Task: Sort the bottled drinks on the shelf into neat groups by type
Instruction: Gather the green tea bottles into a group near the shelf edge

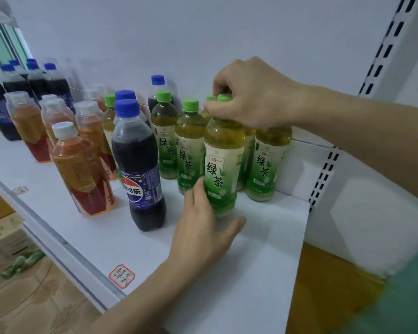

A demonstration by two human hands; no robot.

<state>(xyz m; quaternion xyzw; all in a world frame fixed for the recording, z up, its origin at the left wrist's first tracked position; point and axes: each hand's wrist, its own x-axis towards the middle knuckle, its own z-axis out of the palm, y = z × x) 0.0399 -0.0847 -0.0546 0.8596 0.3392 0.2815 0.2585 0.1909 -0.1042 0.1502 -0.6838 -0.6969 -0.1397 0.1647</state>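
Note:
On the white shelf (263,249) a cluster of green tea bottles with green caps stands at the right. My right hand (256,97) grips the neck and cap of the front green tea bottle (221,169). My left hand (205,222) wraps the base of that same bottle, thumb on the right and fingers on the left. Other green tea bottles (190,145) stand just behind it. A cola bottle (138,165) with a blue cap stands immediately to the left. Red tea bottles (80,174) with white caps stand further left.
More cola bottles (39,80) stand at the back left, and another cola bottle (158,90) behind the green teas. A red-bordered label sticker (121,276) sits on the shelf's front edge. The slotted shelf upright (323,174) closes the right side. Boxes (5,232) lie on the floor below.

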